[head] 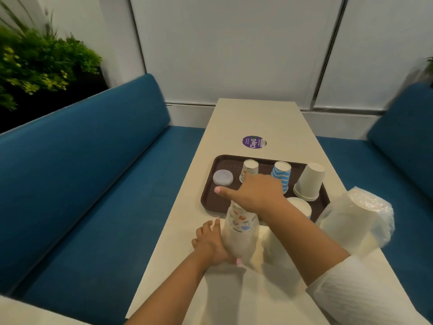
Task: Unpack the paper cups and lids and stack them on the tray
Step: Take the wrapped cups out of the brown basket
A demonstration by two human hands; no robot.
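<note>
A brown tray (210, 195) lies across the beige table. On it stand a stack of clear lids (223, 177), an upturned patterned cup (249, 168), a blue striped cup stack (281, 172) and a white cup stack (309, 181). Another white cup (302, 206) shows behind my right forearm. In front of the tray stands a plastic-wrapped sleeve of patterned cups (241, 228). My left hand (210, 245) grips its lower part from the left. My right hand (255, 193) closes over its top, thumb pointing left, hiding the top cup.
A plastic bag of white cups (356, 219) lies at the table's right edge, and a white wrapped sleeve (276, 247) stands beside the patterned one. A purple sticker (254, 142) is beyond the tray. Blue benches (93, 172) flank the table.
</note>
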